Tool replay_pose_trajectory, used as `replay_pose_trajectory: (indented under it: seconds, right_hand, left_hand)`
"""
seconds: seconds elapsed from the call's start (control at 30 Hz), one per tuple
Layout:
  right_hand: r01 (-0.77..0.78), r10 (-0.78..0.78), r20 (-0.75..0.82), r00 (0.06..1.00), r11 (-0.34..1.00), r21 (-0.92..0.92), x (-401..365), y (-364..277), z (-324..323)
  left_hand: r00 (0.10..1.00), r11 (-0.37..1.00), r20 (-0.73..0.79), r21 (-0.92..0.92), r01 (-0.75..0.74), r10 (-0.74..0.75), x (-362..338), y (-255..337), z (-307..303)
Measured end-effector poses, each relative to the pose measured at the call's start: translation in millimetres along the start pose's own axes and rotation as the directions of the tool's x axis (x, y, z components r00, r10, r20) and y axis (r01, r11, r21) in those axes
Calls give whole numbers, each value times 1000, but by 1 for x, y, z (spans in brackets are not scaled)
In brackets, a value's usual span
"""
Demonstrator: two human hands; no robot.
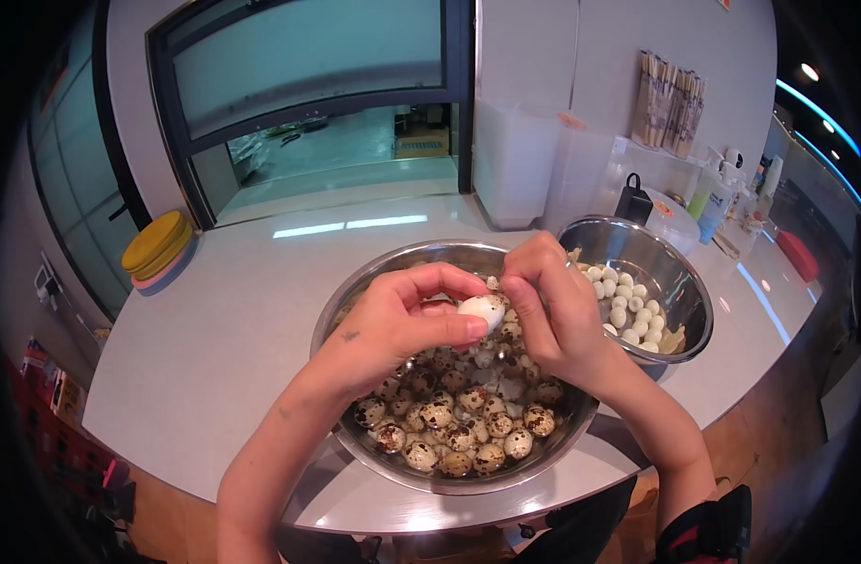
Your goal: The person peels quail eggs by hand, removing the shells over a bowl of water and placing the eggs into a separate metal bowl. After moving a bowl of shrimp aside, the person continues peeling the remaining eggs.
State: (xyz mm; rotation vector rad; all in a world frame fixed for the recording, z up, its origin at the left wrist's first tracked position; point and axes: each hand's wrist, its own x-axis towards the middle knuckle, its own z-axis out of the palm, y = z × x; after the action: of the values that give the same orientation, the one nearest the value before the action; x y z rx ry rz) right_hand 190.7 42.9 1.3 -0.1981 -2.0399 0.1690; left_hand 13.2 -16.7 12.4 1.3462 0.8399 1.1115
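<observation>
Above a large steel bowl [329, 329], my left hand [393, 315] holds a partly peeled quail egg [482, 312] between thumb and fingers. Most of its visible side is smooth and white, with speckled shell left near the top. My right hand [557, 305] is closed in a pinch at the egg's right side, on what looks like a bit of its shell; the fingertips are partly hidden. Beneath both hands, speckled quail eggs [458, 437] in their shells lie in the bowl with liquid and loose shell pieces.
A smaller steel bowl [698, 310] at the right holds several peeled white eggs [628, 305]. Yellow round lids [157, 246] are stacked at the table's left edge. Along the back stand a white container [515, 164], pump bottles [712, 207] and wrapped chopsticks [670, 103]. A red case [797, 256] lies far right.
</observation>
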Motion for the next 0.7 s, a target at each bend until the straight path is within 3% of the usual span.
replay_pose_trajectory:
  seconds: [0.13,0.23,0.53,0.6,0.7]
  right_hand:
    - [-24,25,-6,1000,999,48,1,1,1]
    - [71,-70,-19,997,994,77,4,-4,1]
    - [62,-63,32,997,997,36,0,0,3]
    - [-60,57,26,998,988,140,-2,-1,3]
    - [-103,101,20,995,982,160,-2,-2,3]
  left_hand:
    - [1000,1000,-22,-2,-11,11,-1,3,2]
    - [998,997,-6,-15,-69,69,0,-3,-1]
    - [1000,1000,18,29,-1,1,-1,1,-1]
    - [1000,1000,11,-20,6,-6,-2,3,2]
    - [1000,998,1,-57,-6,6,-1,3,4]
